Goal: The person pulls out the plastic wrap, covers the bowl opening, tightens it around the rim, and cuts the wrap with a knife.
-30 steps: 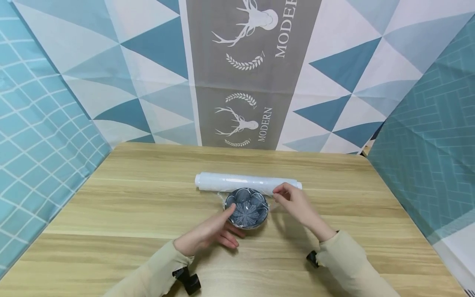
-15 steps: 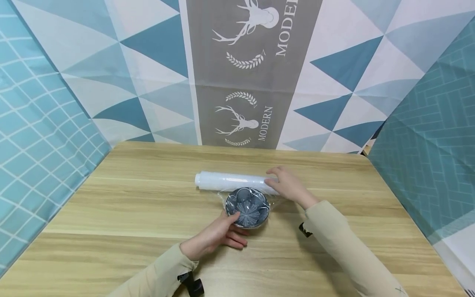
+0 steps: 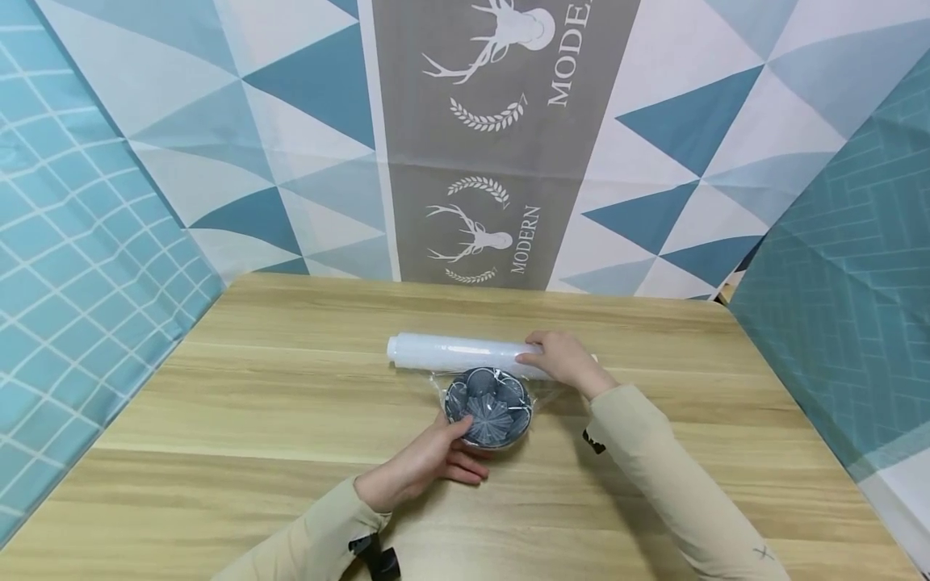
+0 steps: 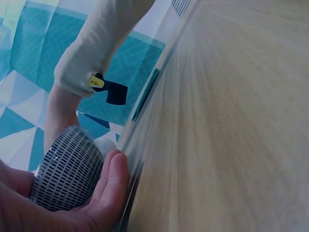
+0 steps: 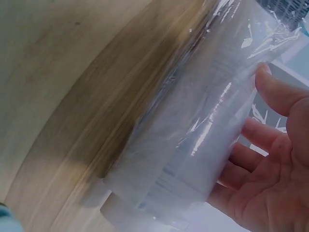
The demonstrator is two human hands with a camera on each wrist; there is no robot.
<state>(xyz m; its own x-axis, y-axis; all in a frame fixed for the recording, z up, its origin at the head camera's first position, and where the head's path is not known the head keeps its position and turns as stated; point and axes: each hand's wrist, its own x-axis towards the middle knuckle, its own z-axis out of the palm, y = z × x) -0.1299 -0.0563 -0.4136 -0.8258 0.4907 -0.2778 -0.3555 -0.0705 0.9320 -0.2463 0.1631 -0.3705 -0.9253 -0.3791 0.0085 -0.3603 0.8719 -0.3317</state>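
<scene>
A dark blue patterned bowl (image 3: 494,399) stands on the table with clear cling film stretched over its top. My left hand (image 3: 429,461) holds it at the near left, thumb over the rim and the other fingers along the lower side. Its dashed outer wall shows in the left wrist view, where the bowl (image 4: 67,169) sits in the hand. Just behind the bowl lies a roll of cling film (image 3: 454,352). My right hand (image 3: 569,361) grips the roll near its right end, thumb on the near side; in the right wrist view the fingers (image 5: 260,133) reach round the far side.
The wooden table (image 3: 254,395) extends to both sides of the hands. A patterned cloth (image 3: 320,145) hangs along its back edge, with blue tiled cloths (image 3: 80,242) on the sides. Loose film (image 5: 273,41) joins the roll and the bowl.
My right hand has let go of the film edge beside the bowl and moved back onto the roll. My left hand has shifted slightly right, its thumb now over the bowl's near rim.
</scene>
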